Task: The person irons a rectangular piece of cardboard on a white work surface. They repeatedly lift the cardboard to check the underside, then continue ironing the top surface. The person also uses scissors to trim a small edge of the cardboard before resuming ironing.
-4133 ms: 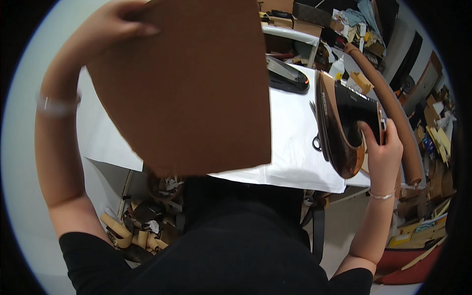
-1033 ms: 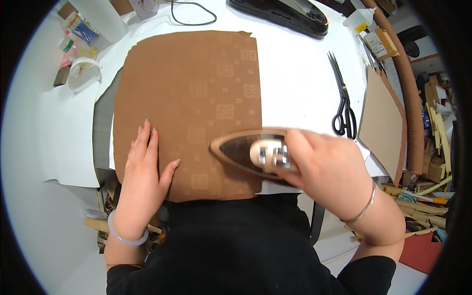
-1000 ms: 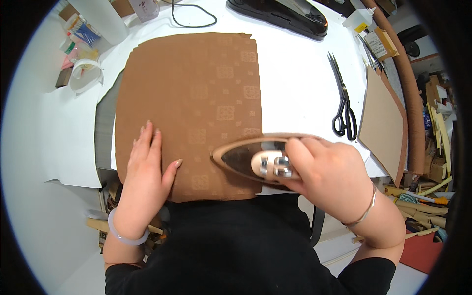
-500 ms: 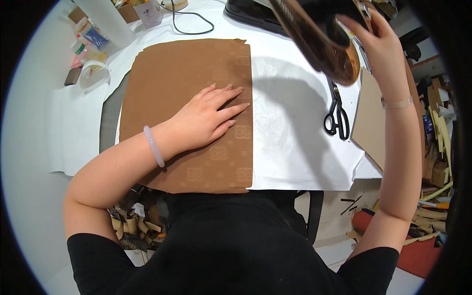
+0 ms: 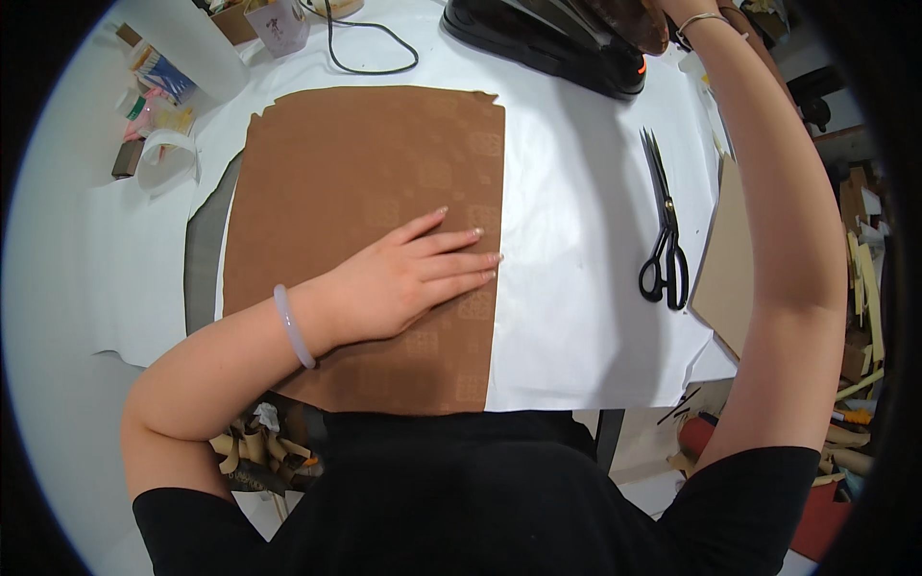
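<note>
My left hand lies flat with fingers spread on a brown sheet of cloth-like material, its fingertips at the sheet's right edge. Faint square motifs show on the sheet. At the top right edge of the view, my right hand is mostly cut off, its fingers out of sight. It holds a clothes iron, of which only the brown shiny underside shows, tilted over a black iron base. A pair of black-handled scissors lies to the right of the sheet.
White paper covers the table, with a grey sheet under the left side. A beige board lies at right. A white roll, a clear jar and a black cord stand or lie at the back.
My right hand has carried the iron up and away to the far edge, over the black base. My left hand stays flat on the brown sheet; the whole view has shifted slightly.
</note>
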The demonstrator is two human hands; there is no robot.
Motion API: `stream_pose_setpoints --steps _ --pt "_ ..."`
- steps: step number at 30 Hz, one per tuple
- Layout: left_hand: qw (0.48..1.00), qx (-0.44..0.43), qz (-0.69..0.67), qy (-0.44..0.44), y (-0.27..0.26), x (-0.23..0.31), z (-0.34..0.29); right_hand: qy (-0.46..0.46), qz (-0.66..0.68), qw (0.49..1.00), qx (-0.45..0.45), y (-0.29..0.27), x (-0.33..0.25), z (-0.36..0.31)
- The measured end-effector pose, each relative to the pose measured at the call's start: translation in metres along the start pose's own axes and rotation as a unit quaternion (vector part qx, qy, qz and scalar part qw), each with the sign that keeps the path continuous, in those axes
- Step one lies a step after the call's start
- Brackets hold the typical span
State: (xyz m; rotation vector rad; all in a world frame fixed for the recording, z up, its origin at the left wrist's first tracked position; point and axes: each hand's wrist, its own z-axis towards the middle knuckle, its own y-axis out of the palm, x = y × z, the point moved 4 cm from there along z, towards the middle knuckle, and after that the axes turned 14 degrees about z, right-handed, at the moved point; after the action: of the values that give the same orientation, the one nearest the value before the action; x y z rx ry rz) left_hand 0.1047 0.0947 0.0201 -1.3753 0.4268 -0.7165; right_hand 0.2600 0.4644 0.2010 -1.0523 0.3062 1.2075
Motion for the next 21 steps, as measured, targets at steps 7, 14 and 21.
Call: stream_pose_setpoints --steps 7,14,21 --pt "1.0 -0.011 0.017 0.002 -0.002 0.0 -0.002 -0.025 -0.171 0.983 -0.06 0.03 0.011 0.005" --pt "0.996 0.017 0.081 -0.018 -0.012 0.005 -0.008 -0.018 -0.09 0.991 -0.095 0.028 0.019 0.009" --pt "0.976 0.004 0.044 -0.213 -0.069 0.054 -0.069 -0.043 -0.165 0.976 -0.138 0.034 0.05 0.035"
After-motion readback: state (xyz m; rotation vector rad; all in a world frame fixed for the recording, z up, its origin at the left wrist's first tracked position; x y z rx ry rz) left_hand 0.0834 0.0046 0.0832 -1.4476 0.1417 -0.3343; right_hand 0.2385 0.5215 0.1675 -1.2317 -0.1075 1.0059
